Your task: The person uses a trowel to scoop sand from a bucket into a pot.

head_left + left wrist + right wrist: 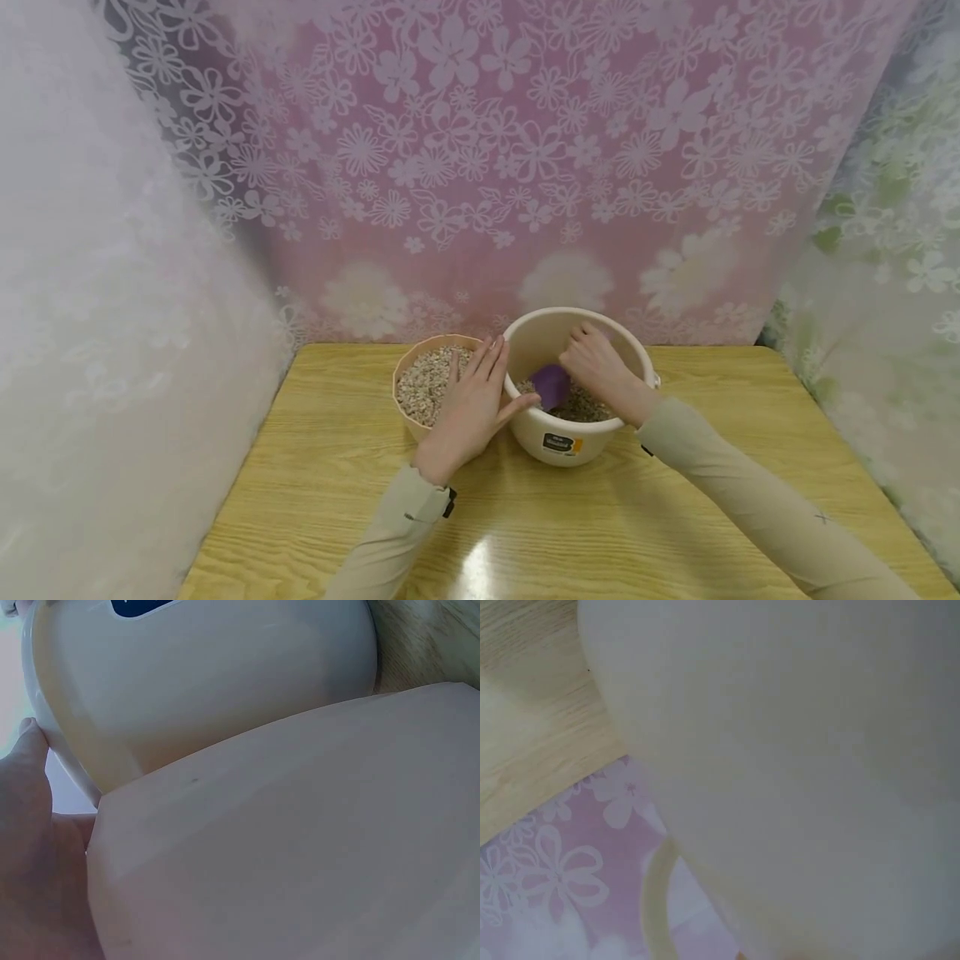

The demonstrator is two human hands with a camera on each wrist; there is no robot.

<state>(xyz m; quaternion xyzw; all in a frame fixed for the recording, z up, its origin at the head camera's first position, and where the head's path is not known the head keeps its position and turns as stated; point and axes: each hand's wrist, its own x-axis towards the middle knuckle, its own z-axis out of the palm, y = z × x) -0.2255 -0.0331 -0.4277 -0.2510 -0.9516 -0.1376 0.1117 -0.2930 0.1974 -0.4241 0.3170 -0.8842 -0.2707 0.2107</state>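
Note:
My right hand (596, 360) reaches into a cream bucket (570, 437) with curled fingers, gripping a purple scoop (551, 386); the scoop's handle is hidden by the hand. The scoop sits low among loose, grain-like bits (585, 404) inside the bucket. My left hand (474, 404) lies across the gap between the bucket and a peach bowl (401, 371), its fingers straight and its thumb touching the bucket's rim. Similar pale bits (427, 383) fill the bowl close to its brim. In the left wrist view, the thumb (26, 754) is against the bucket's edge.
Both containers stand side by side near the back edge of a wooden table (337, 500). A flowered pink curtain (487, 167) hangs right behind them, with pale sheets on both sides. The bucket's bail handle (656, 900) hangs at its right side.

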